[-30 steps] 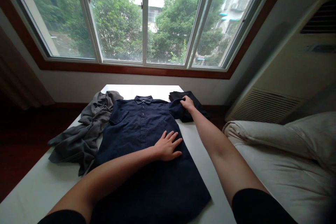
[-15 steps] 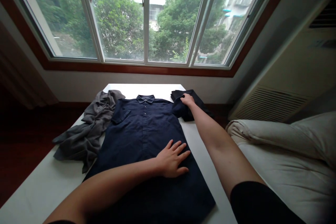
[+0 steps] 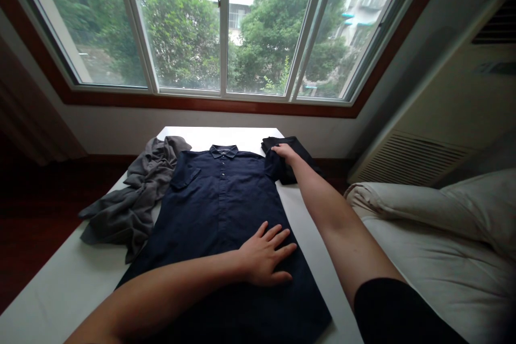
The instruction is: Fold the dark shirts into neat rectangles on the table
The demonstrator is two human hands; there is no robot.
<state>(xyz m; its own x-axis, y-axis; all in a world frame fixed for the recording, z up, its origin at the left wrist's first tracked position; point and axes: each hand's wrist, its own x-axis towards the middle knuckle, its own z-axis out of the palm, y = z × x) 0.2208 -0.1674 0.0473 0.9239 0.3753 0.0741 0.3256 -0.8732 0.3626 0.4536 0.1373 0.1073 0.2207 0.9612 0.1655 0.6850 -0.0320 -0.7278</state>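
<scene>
A navy short-sleeved shirt point(image 3: 220, 193) lies spread front side up, its collar toward the window and its buttons running down the middle. My left hand point(image 3: 266, 253) rests flat on the lower right of the shirt, fingers spread. At the far right, my right hand point(image 3: 284, 151) is closed on the shirt's right-hand sleeve, fingertips pinching the cloth. That sleeve is lifted a little and overlaps a folded black garment point(image 3: 300, 150) beside it. Crumpled grey cloth point(image 3: 149, 172) lies along the shirt's left side, apart from both hands.
The white table point(image 3: 52, 285) carries all the clothes. A cream cushioned seat point(image 3: 435, 226) stands close on the right. Behind it is a vented cabinet unit point(image 3: 419, 156). A wide window point(image 3: 221, 102) lies beyond the table, with a curtain point(image 3: 36, 107) to the left.
My left hand has slid slightly toward me and to the right on the shirt. My right hand has shifted a little left, still pinching the sleeve.
</scene>
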